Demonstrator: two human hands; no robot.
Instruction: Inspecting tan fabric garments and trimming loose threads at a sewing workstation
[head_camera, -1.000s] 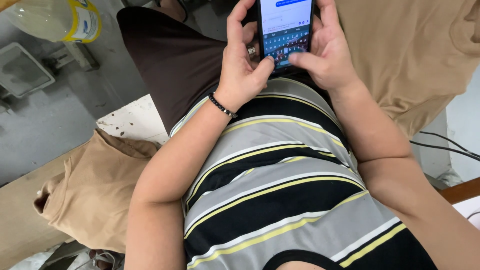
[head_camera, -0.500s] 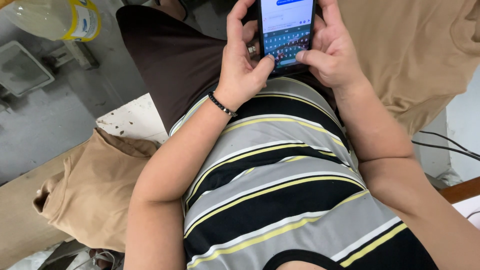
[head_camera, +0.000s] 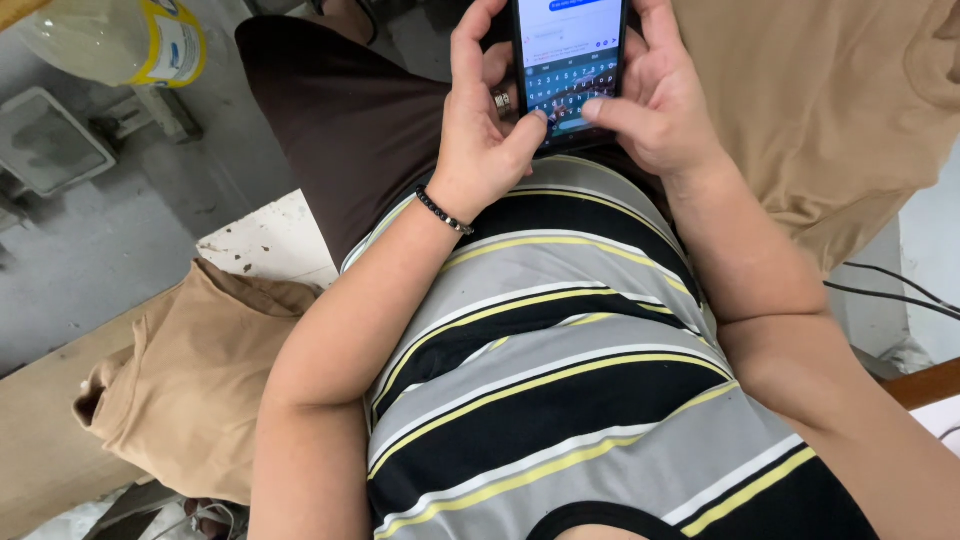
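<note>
Change: both thumbs edge inward over the keyboard since earlier (slightly).
Phone (head_camera: 568, 60): upright, long axis pointing away from the body, between both hands.
Left hand (head_camera: 480, 140): curled around the phone's left edge.
Right hand (head_camera: 655, 100): curled around its right edge, equally near.

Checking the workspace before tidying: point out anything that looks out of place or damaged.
Tan cloth lies crumpled, hanging off the bench edge at lower left. The white surface beside it looks chipped and stained. Otherwise nothing stands out: the left hand and right hand hold a phone upright.

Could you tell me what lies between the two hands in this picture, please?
In the head view, a dark smartphone sits between the left hand and the right hand; both grip its edges, thumbs on its lit screen.
</note>
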